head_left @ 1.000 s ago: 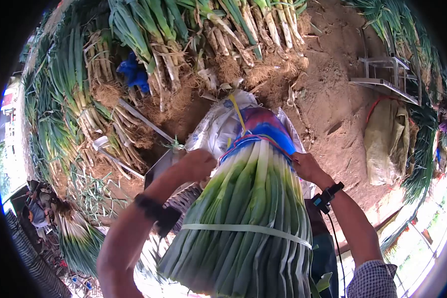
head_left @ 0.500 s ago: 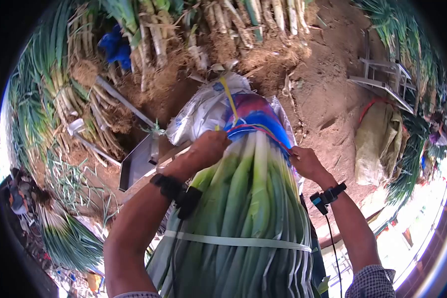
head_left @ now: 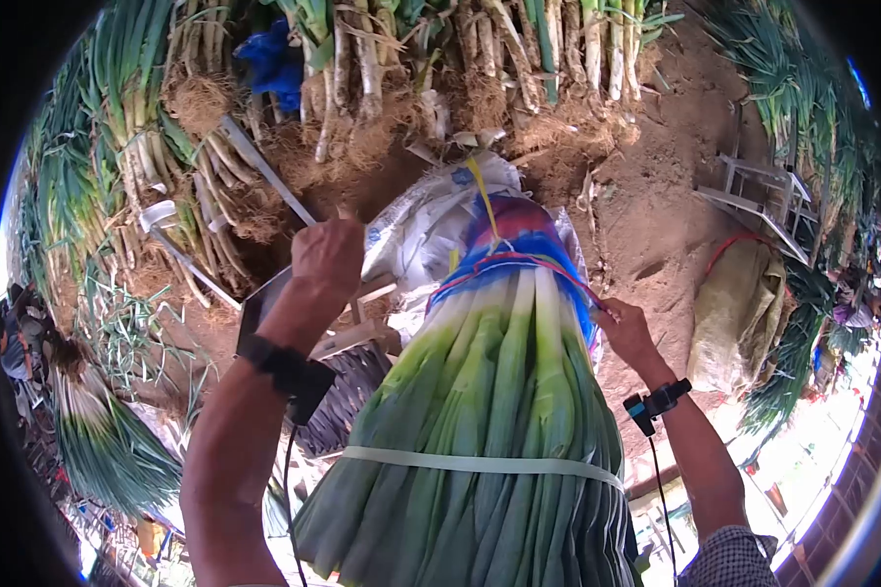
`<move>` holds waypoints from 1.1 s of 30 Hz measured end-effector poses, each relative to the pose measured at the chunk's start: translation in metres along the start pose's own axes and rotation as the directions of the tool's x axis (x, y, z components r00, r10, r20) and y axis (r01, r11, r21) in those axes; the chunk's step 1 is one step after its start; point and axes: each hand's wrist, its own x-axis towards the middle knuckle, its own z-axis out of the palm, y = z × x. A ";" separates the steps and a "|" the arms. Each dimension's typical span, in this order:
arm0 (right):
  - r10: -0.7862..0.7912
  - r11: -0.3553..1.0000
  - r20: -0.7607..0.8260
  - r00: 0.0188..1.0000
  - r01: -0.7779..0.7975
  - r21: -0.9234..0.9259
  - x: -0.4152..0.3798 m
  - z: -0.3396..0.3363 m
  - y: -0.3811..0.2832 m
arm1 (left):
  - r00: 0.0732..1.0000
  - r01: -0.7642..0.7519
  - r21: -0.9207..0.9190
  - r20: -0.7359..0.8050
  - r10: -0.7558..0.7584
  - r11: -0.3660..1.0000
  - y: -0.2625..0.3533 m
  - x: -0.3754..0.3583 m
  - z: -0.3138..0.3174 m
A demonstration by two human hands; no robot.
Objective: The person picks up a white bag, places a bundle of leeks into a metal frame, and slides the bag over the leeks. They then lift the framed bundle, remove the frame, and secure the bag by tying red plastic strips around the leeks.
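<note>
A large bundle of leeks point(head_left: 485, 382) lies before me, green leaves toward me, a pale band point(head_left: 480, 464) round the leaves. Blue and red plastic wrap point(head_left: 531, 223) covers the far white ends, with a red cord point(head_left: 507, 257) around its rim and a yellow strip point(head_left: 483, 194) over it. My right hand point(head_left: 626, 330) pinches the red cord at the wrap's right side. To the left of the bundle, clear of it, my left hand point(head_left: 327, 259) is raised with fingers closed; whatever they may hold is hidden.
A white woven sack point(head_left: 426, 223) lies beneath the wrapped end. More leeks with roots point(head_left: 362, 73) stand along the back and left. Metal frames sit at left point(head_left: 264, 171) and right point(head_left: 768, 196), near an olive sack point(head_left: 739, 318). A leek bunch point(head_left: 103, 445) lies lower left.
My left hand has left the wrap's left edge and moved up and left. My right hand stays on the cord at the right. The view has shifted slightly.
</note>
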 end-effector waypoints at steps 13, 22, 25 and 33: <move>0.216 0.830 0.104 0.971 -0.239 0.504 0.021 -0.009 0.010 | 0.964 -0.214 0.035 0.171 0.205 0.976 0.050 0.015 0.035; -0.001 0.958 0.303 0.953 -0.086 0.275 -0.055 -0.028 -0.041 | 0.840 -0.398 -0.626 0.045 0.540 0.671 0.103 -0.004 0.079; 0.011 0.933 0.329 0.944 -0.128 0.337 -0.045 -0.022 -0.049 | 0.869 -0.328 -0.746 0.003 0.495 0.580 0.097 0.003 0.098; -0.089 0.988 0.348 0.933 0.040 0.146 -0.106 -0.057 -0.083 | 0.870 0.042 -0.830 0.304 0.388 0.556 0.045 -0.088 -0.006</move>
